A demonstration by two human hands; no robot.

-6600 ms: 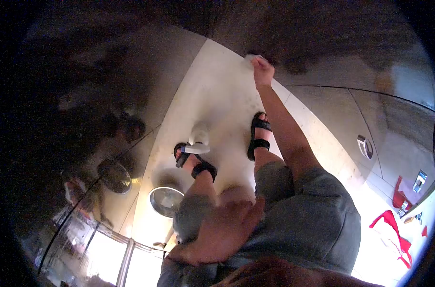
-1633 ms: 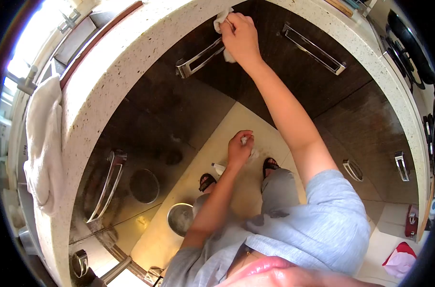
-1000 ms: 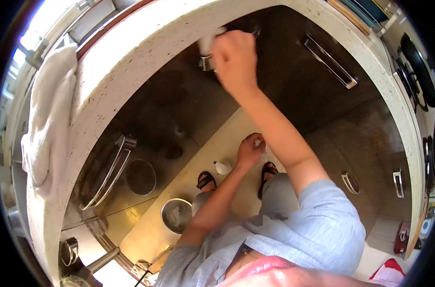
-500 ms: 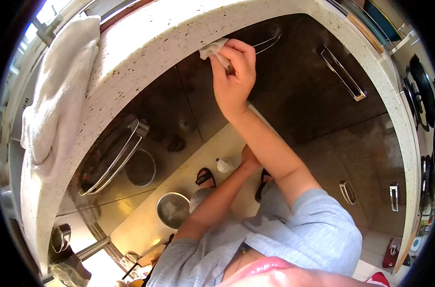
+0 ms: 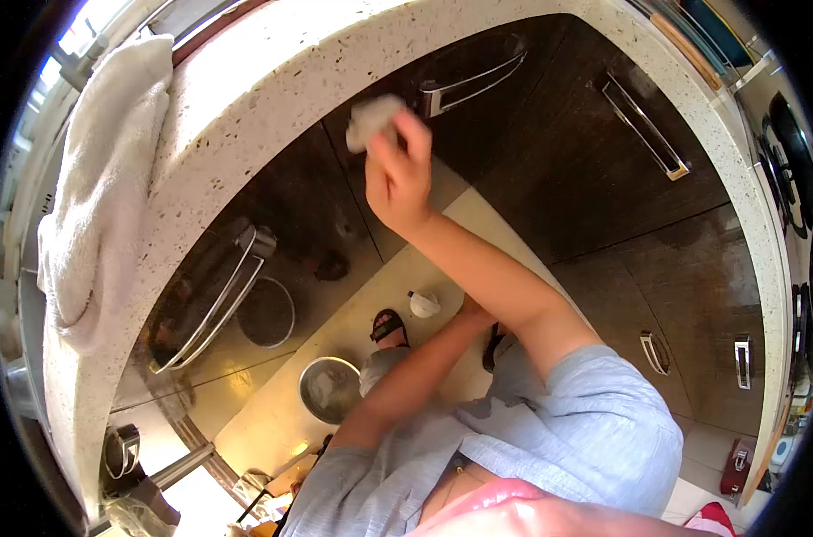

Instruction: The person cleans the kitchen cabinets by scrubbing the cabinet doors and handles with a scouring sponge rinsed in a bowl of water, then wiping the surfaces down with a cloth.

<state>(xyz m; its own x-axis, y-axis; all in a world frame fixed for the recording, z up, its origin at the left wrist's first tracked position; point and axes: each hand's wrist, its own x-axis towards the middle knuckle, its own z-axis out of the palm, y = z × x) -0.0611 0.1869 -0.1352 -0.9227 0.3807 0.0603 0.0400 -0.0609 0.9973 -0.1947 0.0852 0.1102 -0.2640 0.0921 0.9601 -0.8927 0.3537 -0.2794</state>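
My right hand [image 5: 399,174] is closed on a small crumpled whitish cloth [image 5: 370,123], both blurred by motion. The cloth is by the dark cabinet front [image 5: 505,143], just left of a metal drawer handle [image 5: 473,87]; whether it touches the panel I cannot tell. Lower down, my left hand [image 5: 476,309] lies mostly behind my right forearm, and its fingers are hidden. Close by on the floor, left of that hand, stands a white bottle [image 5: 424,305] with a dark tip.
A speckled stone countertop [image 5: 214,148] curves above the cabinets, with a white towel [image 5: 106,188] draped at left. More long handles [image 5: 643,125] jut from the doors. A metal basin [image 5: 329,390] sits on the floor beside my sandalled foot [image 5: 389,329]. Black pans [image 5: 791,143] hang at right.
My right hand has moved left and slightly down with the cloth, away from the drawer handle, which now shows fully. The left arm has hardly moved.
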